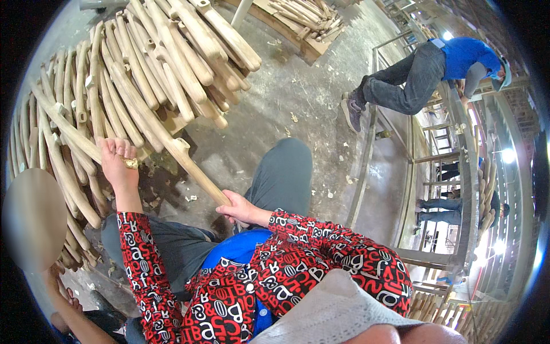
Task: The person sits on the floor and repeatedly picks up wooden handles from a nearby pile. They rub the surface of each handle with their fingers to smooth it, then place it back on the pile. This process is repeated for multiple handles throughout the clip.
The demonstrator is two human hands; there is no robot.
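Note:
My right hand [243, 209] is closed round the near end of a long, pale wooden bar [192, 166]. This bar has a raised knob partway along and slants back to the pile at upper left. Further left, my left hand [119, 163] is closed at the near end of another wooden bar [77, 135], which lies across the pile. A small yellowish bit [130, 164] shows by its fingers; I cannot tell whether it is that bar's end. Several curved bars [126, 80] are heaped beyond both hands, some with small notches or blocks.
Close at my left is another person, whose arm [63, 298] shows. A worker in blue [470, 57] bends over a metal frame [409, 143] at right. More bars [301, 17] lie on a low wooden platform [312, 51] at the back. Shavings dot the concrete floor [298, 103].

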